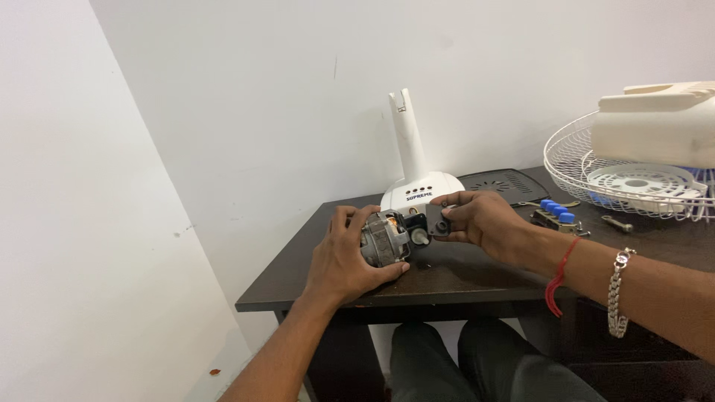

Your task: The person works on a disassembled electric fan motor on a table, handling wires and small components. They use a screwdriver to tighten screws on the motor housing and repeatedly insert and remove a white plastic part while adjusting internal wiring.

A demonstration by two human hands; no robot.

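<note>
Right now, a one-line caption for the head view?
Left hand grips a fan motor on a dark table; right hand holds its black part.

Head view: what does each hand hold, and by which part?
Left hand grips the grey metal fan motor around its body; right hand pinches its small black end piece.

A single head-worn camera is looking down and forward from the seated person's own eye level, facing a white wall corner. It is sitting close, with the dark table [462, 286] filling the lower middle and the person's knees showing beneath. The left hand [344, 257] and right hand [484, 222] are entering from the bottom edge. No second view is sharing the scene.
</note>
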